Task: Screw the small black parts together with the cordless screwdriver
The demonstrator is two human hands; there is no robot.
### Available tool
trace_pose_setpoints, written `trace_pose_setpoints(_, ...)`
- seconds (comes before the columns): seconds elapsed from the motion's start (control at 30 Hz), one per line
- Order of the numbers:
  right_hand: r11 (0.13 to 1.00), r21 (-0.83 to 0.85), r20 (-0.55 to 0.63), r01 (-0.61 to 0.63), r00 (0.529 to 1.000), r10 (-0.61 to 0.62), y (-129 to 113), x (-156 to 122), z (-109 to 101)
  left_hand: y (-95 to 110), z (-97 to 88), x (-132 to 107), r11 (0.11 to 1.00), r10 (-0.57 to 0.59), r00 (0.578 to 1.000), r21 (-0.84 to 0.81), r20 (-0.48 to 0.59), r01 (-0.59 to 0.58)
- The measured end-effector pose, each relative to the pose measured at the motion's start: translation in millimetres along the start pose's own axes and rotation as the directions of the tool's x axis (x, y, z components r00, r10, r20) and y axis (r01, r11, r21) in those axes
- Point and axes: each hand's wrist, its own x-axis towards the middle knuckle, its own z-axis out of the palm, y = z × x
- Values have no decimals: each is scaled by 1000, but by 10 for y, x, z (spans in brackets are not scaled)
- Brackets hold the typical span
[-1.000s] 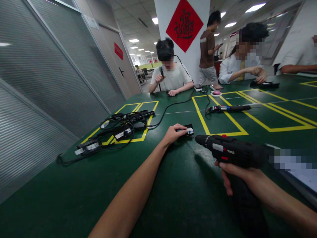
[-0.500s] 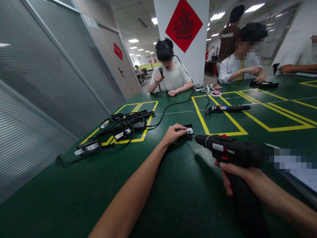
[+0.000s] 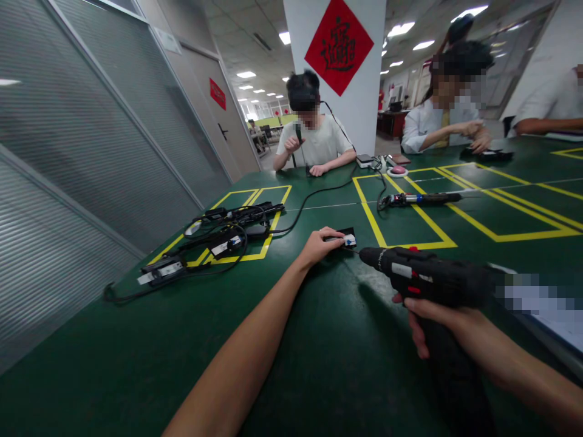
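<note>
My left hand reaches forward over the green table and is closed on a small black part with a white and blue label, pressing it to the tabletop. My right hand grips the handle of a black cordless drill with red marks. The drill lies level, its tip pointing left and touching the small part just beside my left fingers.
A pile of black adapters and cables lies in a yellow-taped box at the left. A long electric screwdriver rests in another taped box ahead. Several people sit at the table's far side. A grey wall runs along the left edge.
My hands and the drill have stayed put. A person in a brown shirt at the back has walked to the right, behind a seated person.
</note>
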Motion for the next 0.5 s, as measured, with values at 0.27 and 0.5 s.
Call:
trace_pose_setpoints(0.27,1000,-9,13,3,1000,-3,-5,-20,-21,36,-6,-8,1000,-2,1000,-3,3,2)
trace_pose_setpoints(0.5,991,-133,15,18,1000,-16,-1,-31,-33,29,-6,-4,1000,-3,1000,-12,4,3)
